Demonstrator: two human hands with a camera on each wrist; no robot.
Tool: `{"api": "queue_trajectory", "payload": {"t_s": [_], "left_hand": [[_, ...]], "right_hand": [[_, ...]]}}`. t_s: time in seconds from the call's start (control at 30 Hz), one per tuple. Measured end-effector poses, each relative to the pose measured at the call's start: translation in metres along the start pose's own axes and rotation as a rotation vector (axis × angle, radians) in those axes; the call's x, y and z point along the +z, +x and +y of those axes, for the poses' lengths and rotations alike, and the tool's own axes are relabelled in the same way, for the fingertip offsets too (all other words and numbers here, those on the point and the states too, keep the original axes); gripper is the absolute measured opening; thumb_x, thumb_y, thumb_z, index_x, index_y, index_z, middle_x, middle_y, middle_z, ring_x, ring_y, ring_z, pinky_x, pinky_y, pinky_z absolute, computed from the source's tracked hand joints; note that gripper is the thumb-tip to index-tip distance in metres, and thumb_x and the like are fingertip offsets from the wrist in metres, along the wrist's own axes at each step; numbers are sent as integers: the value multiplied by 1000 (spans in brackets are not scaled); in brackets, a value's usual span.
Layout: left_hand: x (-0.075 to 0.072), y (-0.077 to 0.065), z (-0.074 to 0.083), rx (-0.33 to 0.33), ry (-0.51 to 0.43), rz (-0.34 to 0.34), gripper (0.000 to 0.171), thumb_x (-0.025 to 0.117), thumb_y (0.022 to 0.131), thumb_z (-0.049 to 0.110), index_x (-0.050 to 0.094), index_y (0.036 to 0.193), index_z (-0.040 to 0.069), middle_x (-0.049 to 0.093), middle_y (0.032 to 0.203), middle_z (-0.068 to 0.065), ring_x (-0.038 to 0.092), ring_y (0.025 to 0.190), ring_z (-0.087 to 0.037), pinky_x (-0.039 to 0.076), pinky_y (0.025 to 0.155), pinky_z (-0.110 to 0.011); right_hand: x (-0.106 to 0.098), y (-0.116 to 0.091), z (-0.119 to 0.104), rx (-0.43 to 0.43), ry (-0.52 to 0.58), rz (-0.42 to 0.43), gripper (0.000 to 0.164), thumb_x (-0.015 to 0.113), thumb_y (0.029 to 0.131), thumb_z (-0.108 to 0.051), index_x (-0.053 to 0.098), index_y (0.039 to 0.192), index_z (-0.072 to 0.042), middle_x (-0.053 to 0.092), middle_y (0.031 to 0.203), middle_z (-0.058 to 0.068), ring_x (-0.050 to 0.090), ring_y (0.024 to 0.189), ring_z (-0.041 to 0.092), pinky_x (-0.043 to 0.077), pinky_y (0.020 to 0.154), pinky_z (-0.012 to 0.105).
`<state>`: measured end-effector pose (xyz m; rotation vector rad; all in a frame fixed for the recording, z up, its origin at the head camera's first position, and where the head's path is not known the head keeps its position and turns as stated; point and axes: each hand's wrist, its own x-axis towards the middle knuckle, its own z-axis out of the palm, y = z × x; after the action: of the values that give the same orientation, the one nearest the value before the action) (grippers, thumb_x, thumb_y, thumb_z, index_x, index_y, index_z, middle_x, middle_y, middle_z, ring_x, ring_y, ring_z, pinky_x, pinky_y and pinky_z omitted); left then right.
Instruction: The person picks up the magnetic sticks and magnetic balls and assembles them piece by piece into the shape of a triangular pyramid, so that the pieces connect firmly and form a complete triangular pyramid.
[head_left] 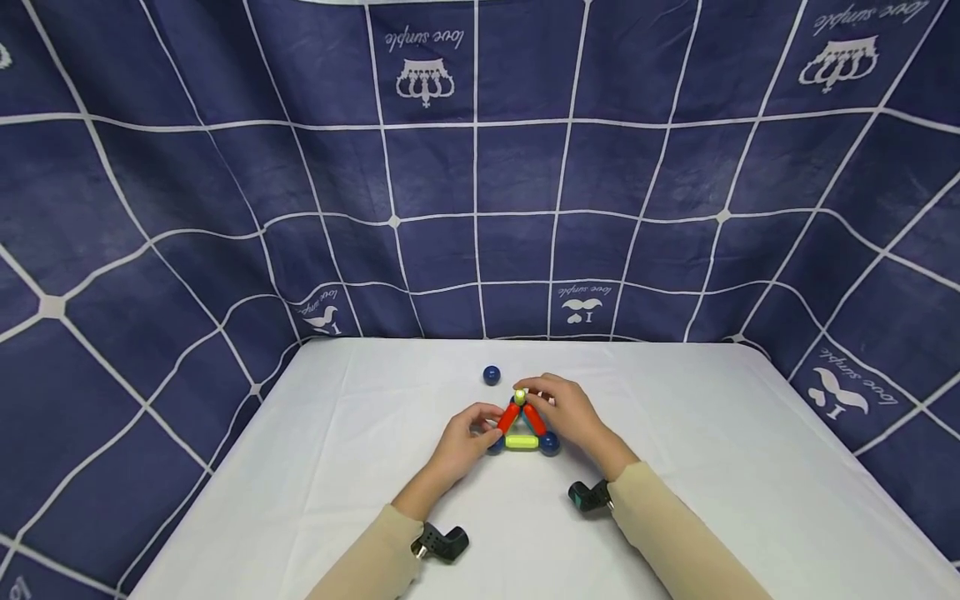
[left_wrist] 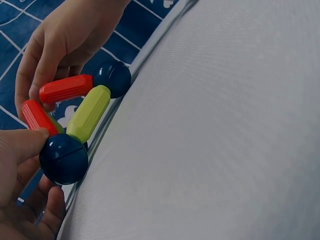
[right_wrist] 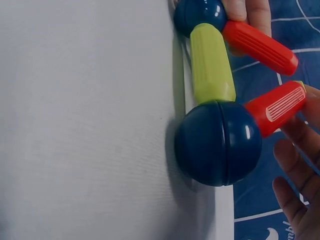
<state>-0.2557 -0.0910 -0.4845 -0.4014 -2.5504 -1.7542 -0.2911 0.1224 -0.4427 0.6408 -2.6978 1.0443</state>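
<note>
Blue balls and coloured magnetic sticks form a triangular build on the white table. A yellow-green stick (head_left: 522, 442) joins the left blue ball (left_wrist: 64, 159) to the right blue ball (head_left: 550, 443). From these balls a left red stick (head_left: 507, 417) and a right red stick (head_left: 535, 420) lean towards each other. My left hand (head_left: 465, 437) pinches the left red stick just above its ball, thumb on the near side. With its fingertips, my right hand (head_left: 566, 408) holds another yellow-green stick (head_left: 520, 397) at the top. Another ball behind is mostly hidden.
A loose blue ball (head_left: 491, 375) lies on the white-covered table (head_left: 337, 433) behind the build. Dark blue checked cloth (head_left: 517, 167) hangs at the back and sides. A black wrist camera (head_left: 442, 543) sits at the left cuff, another camera (head_left: 588, 496) at the right.
</note>
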Motion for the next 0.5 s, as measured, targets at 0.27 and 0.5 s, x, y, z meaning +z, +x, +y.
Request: {"api": "queue_trajectory", "payload": {"t_s": [0.27, 0.5], "left_hand": [[0, -4, -2, -28, 0, -7, 24, 71, 92, 12, 68, 115, 19, 68, 108, -1, 57, 89, -14, 47, 68, -21], [0, -2, -1, 10, 1, -32, 26, 68, 94, 13, 67, 119, 19, 71, 114, -2, 59, 94, -15, 48, 76, -25]], "right_hand": [[4, -8, -2, 15, 71, -22, 23, 65, 98, -23, 72, 119, -28, 73, 115, -6, 63, 96, 13, 54, 88, 35], [3, -11, -1, 18, 116, -78, 35, 70, 94, -23, 66, 129, -26, 72, 110, -4, 63, 92, 13, 54, 78, 27]]}}
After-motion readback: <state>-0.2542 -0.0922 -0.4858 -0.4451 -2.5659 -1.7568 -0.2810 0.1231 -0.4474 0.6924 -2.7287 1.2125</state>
